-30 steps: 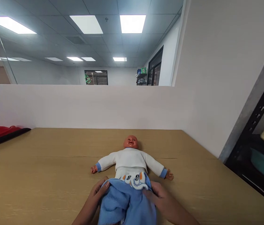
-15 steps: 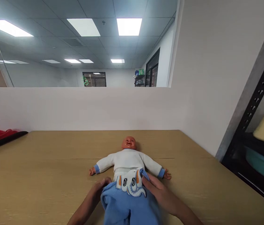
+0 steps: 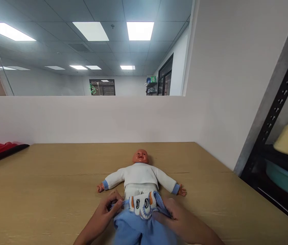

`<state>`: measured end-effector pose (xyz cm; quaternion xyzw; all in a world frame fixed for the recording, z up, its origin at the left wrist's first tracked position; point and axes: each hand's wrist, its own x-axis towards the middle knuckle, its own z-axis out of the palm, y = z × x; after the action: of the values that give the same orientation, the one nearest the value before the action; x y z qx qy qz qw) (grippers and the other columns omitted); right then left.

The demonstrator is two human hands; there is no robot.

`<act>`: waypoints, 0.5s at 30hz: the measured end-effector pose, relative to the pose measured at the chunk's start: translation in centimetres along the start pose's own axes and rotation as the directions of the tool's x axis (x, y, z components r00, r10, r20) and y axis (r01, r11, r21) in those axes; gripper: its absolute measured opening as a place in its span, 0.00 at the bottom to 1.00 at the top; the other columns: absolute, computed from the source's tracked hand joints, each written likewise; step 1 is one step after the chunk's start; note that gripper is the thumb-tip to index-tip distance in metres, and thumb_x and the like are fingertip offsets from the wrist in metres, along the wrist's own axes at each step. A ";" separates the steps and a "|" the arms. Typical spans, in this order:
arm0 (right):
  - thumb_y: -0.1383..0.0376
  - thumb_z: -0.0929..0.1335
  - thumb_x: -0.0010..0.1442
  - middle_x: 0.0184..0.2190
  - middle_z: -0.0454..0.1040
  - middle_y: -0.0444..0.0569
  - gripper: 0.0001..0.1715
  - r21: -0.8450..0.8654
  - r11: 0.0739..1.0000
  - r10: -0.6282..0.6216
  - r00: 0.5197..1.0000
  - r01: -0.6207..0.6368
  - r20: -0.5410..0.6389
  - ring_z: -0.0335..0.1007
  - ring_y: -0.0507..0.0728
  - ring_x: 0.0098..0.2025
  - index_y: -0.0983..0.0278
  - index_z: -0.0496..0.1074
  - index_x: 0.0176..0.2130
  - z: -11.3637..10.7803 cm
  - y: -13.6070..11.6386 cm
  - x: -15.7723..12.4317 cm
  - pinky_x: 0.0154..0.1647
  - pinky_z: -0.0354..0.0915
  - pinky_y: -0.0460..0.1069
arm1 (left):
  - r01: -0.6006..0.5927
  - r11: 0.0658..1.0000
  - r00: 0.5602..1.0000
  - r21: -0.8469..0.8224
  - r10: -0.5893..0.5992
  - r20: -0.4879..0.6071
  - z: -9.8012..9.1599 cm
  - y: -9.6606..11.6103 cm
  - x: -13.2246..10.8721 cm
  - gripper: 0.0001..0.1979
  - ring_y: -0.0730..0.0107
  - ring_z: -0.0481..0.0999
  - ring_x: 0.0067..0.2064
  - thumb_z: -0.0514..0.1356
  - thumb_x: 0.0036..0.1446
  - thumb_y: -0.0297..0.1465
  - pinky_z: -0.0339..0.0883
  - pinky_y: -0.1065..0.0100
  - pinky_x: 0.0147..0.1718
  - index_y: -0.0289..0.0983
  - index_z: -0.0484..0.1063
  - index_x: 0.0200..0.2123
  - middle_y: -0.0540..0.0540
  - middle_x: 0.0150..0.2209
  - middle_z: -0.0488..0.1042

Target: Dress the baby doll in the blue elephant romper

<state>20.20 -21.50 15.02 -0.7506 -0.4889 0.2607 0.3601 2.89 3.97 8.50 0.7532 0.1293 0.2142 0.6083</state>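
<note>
Left hand [image 3: 108, 207] pinches the near-side edge of the blue trousers [image 3: 133, 226], thumb against fingers; half a second ago it lay flatter along that edge. Right hand [image 3: 173, 216] grips the opposite edge, thumb over the front; its fingertips are hidden. Trousers lie between the hands, over the doll's lower body. The elephant patch [image 3: 142, 207], also between them, sits slightly lower than before. Doll [image 3: 141, 175] lies face up, torso just beyond both hands, arms spread. Judgement: both sides of the waist are now held, so the edge can be drawn evenly. Leg position inside: cannot tell.
</note>
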 end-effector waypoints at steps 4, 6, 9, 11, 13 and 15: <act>0.42 0.65 0.71 0.48 0.79 0.52 0.30 0.005 1.000 0.007 1.000 -0.007 -0.024 0.72 0.66 0.51 0.61 0.78 0.56 0.5 -0.1 0.5 0.54 0.65 0.57 | 0.000 0.999 1.000 -0.049 0.001 0.020 0.1 1.6 -0.4 0.26 0.51 0.72 0.53 0.61 0.64 0.59 0.66 0.61 0.54 0.42 0.77 0.41 0.44 0.47 0.76; 0.41 0.66 0.71 0.45 0.79 0.50 0.28 -0.046 0.999 -0.020 1.000 0.020 -0.006 0.72 0.65 0.49 0.60 0.79 0.51 0.6 -0.7 0.8 0.50 0.65 0.56 | -0.024 0.998 0.991 -0.050 0.030 0.127 0.5 3.1 -0.2 0.29 0.45 0.67 0.65 0.61 0.64 0.59 0.60 0.55 0.65 0.44 0.76 0.56 0.41 0.61 0.74; 0.40 0.64 0.71 0.41 0.78 0.48 0.29 -0.131 0.991 -0.034 0.999 0.031 -0.026 0.72 0.64 0.45 0.60 0.77 0.44 0.6 -1.8 1.3 0.46 0.64 0.54 | -0.004 1.000 0.932 0.021 -0.003 0.362 1.7 5.2 0.4 0.43 0.40 0.65 0.68 0.73 0.54 0.54 0.57 0.50 0.69 0.43 0.69 0.67 0.39 0.67 0.71; 0.39 0.62 0.72 0.41 0.79 0.51 0.31 -0.166 0.986 -0.003 0.998 -0.009 -0.069 0.73 0.64 0.45 0.61 0.76 0.41 0.4 -2.0 1.7 0.45 0.64 0.55 | 0.058 0.994 0.880 0.088 -0.092 0.467 2.5 5.7 1.1 0.46 0.38 0.69 0.65 0.78 0.46 0.48 0.61 0.49 0.66 0.40 0.71 0.66 0.39 0.63 0.75; 0.38 0.63 0.70 0.43 0.80 0.53 0.32 -0.196 0.980 0.015 0.998 -0.026 -0.058 0.74 0.66 0.47 0.62 0.78 0.44 -0.1 -1.6 1.8 0.47 0.65 0.55 | 0.114 0.990 0.872 0.086 -0.141 0.469 3.0 5.4 1.7 0.40 0.43 0.72 0.59 0.78 0.45 0.46 0.63 0.51 0.63 0.38 0.76 0.60 0.42 0.56 0.78; 0.39 0.71 0.62 0.45 0.81 0.53 0.32 -0.230 0.973 0.023 0.998 -0.008 0.062 0.74 0.66 0.46 0.62 0.80 0.48 -0.8 -0.7 1.5 0.46 0.66 0.54 | 0.155 0.988 0.901 -0.001 -0.141 0.411 3.2 4.5 2.1 0.33 0.49 0.72 0.54 0.75 0.48 0.45 0.63 0.54 0.61 0.37 0.78 0.54 0.45 0.50 0.78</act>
<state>20.98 -20.15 16.00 -0.7821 -0.5213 0.2292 0.2532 5.95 1.19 12.65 0.7591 0.0525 0.0071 0.6489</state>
